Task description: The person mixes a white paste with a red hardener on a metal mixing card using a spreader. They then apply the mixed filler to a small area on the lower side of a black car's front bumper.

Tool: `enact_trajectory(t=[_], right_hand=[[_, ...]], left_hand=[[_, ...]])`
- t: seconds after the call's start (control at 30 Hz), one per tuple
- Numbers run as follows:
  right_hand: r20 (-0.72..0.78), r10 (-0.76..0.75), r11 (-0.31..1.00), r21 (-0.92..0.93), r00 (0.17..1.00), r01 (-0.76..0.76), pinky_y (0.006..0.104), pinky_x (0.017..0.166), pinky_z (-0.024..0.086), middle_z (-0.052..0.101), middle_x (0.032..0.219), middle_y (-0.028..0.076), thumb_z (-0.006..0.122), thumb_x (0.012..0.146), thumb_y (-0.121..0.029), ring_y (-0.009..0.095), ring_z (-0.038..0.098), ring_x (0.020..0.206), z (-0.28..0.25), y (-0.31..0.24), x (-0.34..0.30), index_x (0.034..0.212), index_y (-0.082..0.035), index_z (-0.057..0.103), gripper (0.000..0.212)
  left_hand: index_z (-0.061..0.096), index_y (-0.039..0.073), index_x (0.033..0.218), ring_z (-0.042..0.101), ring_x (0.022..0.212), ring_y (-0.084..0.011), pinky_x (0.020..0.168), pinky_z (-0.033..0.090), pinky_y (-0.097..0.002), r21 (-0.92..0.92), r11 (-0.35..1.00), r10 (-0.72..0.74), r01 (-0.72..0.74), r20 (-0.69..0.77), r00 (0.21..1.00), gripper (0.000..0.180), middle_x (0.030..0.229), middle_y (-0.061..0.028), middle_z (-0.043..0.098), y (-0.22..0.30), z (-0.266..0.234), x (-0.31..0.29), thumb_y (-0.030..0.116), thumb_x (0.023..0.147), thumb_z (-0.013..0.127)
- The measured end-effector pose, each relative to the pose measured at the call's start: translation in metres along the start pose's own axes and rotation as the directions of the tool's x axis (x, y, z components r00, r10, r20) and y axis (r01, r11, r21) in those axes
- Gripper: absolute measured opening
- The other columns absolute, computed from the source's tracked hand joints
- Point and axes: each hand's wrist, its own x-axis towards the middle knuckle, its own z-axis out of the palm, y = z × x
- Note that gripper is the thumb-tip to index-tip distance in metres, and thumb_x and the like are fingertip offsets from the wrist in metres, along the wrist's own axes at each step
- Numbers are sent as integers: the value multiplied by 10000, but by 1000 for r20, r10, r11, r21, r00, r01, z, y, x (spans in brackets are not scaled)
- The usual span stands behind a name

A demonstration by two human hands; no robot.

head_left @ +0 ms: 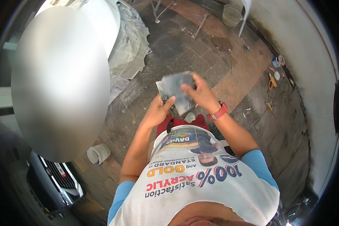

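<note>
In front of my waist, both hands hold thin, stiff-looking sheets. A dark grey square sheet, which looks like sandpaper (174, 86), is on top and slightly blurred. The pale edge of another sheet (160, 90) shows at its left. My left hand (157, 112) is closed on the lower left side, its thumb on the face near the bottom edge. My right hand (203, 95) pinches the upper right part, thumb on the front and fingers behind. A red watch (218, 112) is on my right wrist. The back of the sheets is hidden.
A blurred pale oval (60, 83) covers much of the left. Paper and plastic sheeting (129, 56) hangs beside a white surface (103, 22). A whitish bucket (98, 153) stands near a car grille (60, 177). Along the right wall are a paint can (278, 61) and an orange tool (272, 82).
</note>
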Motion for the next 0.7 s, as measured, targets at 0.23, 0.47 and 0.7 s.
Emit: enact_trajectory(t=[0.23, 0.47, 0.7], right_hand=[[-34, -130, 973, -197, 991, 121, 334, 849, 573, 743, 1111, 108, 756, 973, -185, 178, 706, 921, -6, 20, -12, 1258, 9, 630, 367], [-260, 53, 927, 372, 964, 50, 340, 855, 574, 770, 1071, 32, 782, 962, -193, 116, 694, 917, -88, 12, -21, 1165, 5, 721, 291], [-259, -326, 779, -618, 909, 103, 461, 795, 580, 728, 1047, 123, 711, 914, -79, 348, 713, 895, -49, -29, -74, 1310, -130, 734, 400]], left_hand=[[627, -10, 1329, 655, 1055, -146, 988, 519, -348, 82, 990, -123, 116, 90, 988, 320, 1193, -68, 721, 1, 14, 3, 219, 1105, 622], [658, -61, 1246, 688, 1010, -165, 938, 534, -335, -211, 965, -165, 154, -38, 986, 320, 1161, -118, 738, 18, 6, 12, 127, 999, 736], [664, -42, 1280, 681, 1044, -195, 978, 514, -361, 606, 794, 116, 57, -243, 963, 307, 1199, -125, 734, 41, 44, 37, 147, 1039, 686]])
